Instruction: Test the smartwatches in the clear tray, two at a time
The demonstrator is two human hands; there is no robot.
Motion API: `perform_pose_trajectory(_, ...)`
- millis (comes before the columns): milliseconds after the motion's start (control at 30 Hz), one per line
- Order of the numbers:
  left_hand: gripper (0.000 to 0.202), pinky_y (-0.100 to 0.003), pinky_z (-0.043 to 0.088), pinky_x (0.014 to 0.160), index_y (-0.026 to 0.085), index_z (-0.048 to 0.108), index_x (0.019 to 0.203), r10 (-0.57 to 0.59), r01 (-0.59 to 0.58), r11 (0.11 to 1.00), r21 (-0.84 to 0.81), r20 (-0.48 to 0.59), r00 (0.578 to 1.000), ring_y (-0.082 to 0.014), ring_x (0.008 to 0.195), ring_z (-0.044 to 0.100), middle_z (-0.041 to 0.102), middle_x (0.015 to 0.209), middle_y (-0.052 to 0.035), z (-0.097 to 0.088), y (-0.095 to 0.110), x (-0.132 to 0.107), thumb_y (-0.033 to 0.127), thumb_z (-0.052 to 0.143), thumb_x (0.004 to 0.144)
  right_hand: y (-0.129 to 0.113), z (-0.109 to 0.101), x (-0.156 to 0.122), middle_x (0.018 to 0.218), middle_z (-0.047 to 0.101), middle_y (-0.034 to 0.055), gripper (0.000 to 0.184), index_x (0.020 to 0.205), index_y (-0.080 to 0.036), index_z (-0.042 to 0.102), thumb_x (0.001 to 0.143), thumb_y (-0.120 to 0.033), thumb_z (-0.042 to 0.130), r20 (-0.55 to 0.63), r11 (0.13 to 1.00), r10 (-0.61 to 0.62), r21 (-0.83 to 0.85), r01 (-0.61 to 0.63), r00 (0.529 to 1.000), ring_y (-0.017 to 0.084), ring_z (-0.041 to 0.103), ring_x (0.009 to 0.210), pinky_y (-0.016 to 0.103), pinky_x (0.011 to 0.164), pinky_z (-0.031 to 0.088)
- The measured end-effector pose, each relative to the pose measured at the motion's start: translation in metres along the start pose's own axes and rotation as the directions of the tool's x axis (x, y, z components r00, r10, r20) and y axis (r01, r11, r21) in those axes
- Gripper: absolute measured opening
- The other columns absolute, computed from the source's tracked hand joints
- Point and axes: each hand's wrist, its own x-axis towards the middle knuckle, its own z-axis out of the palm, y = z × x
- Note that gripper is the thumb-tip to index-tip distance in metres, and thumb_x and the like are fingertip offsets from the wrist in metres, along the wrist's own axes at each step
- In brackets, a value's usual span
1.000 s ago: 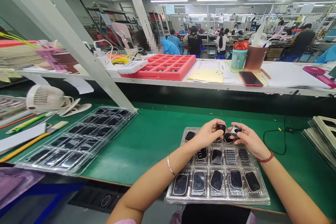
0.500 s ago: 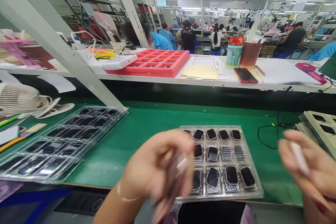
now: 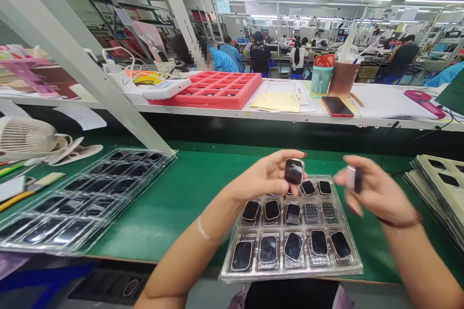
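My left hand pinches one watch, my right hand another watch, near the tray's back edge; gripping only their sides should avoid smudges.

Clear rectangular plastic tray on flat green bench; similar tray left.
Behind, red foam grid box on long white shelf; right, probably stacked cream trays.
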Motion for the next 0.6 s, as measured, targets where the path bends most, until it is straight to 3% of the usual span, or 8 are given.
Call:
perform_pose_trajectory(67,0.061,-0.020,0.046,0.052,0.017,0.051,0.126,-0.078,0.076,0.992,0.097,0.020,0.997,-0.0148,0.073,0.066,0.066,0.095,-0.0072,0.002,-0.022,0.030,0.025,0.071,0.069,0.019,0.007,0.026,0.121,0.061,0.0098,0.064,0.133,-0.031,0.044,0.076,-0.036,0.072,0.011,0.996,0.014,0.085,-0.015,1.000,0.020,0.068,0.080,0.029,0.057,0.057)
perform_pose_trajectory(100,0.053,-0.019,0.044,0.050,0.015,0.053,0.122,-0.107,0.109,0.985,0.137,-0.020,0.994,-0.0143,0.070,0.065,0.065,0.092,-0.0068,0.001,-0.034,0.041,0.027,0.068,0.072,0.031,0.011,0.039,0.120,0.062,0.0096,0.059,0.131,-0.029,0.047,0.076,-0.035,0.070,0.008,0.989,0.064,0.130,-0.065,0.998,0.019,0.068,0.081,0.028,0.058,0.058)
perform_pose_trajectory(233,0.026,-0.018,0.035,0.045,0.011,0.059,0.099,-0.179,0.210,0.950,0.231,-0.149,0.972,-0.0107,0.058,0.062,0.065,0.079,-0.0052,-0.007,-0.069,0.058,0.027,0.056,0.080,0.076,0.023,0.070,0.090,0.069,0.0063,0.028,0.105,-0.019,0.061,0.081,-0.032,0.060,-0.135,0.968,0.229,0.137,-0.210,0.964,0.009,0.062,0.054,0.018,0.042,0.050)
perform_pose_trajectory(333,0.029,-0.018,0.037,0.047,0.014,0.057,0.103,-0.165,0.204,0.950,0.238,-0.174,0.971,-0.0124,0.065,0.063,0.066,0.086,-0.0058,-0.010,-0.075,0.055,0.023,0.057,0.076,0.088,0.027,0.073,0.091,0.069,0.0056,0.028,0.106,-0.018,0.061,0.080,-0.028,0.059,-0.137,0.975,0.207,0.115,-0.192,0.969,0.010,0.063,0.057,0.018,0.044,0.052)
perform_pose_trajectory(433,0.037,-0.019,0.039,0.049,0.014,0.054,0.107,-0.198,0.222,0.949,0.225,-0.127,0.972,-0.0143,0.071,0.064,0.065,0.089,-0.0058,-0.011,-0.072,0.052,0.017,0.060,0.071,0.088,0.027,0.069,0.098,0.068,0.0056,0.038,0.114,-0.020,0.058,0.077,-0.023,0.061,-0.121,0.985,0.166,0.067,-0.159,0.979,0.012,0.066,0.068,0.023,0.054,0.056)
perform_pose_trajectory(600,0.030,-0.024,0.043,0.059,0.014,0.056,0.100,-0.195,0.203,0.961,0.185,-0.065,0.979,-0.0111,0.065,0.059,0.065,0.082,-0.0036,-0.017,-0.073,0.045,0.015,0.062,0.070,0.087,0.027,0.064,0.105,0.067,0.0082,0.040,0.118,-0.020,0.056,0.077,-0.021,0.057,-0.100,0.991,0.129,-0.032,-0.132,0.987,0.013,0.065,0.071,0.029,0.061,0.056)
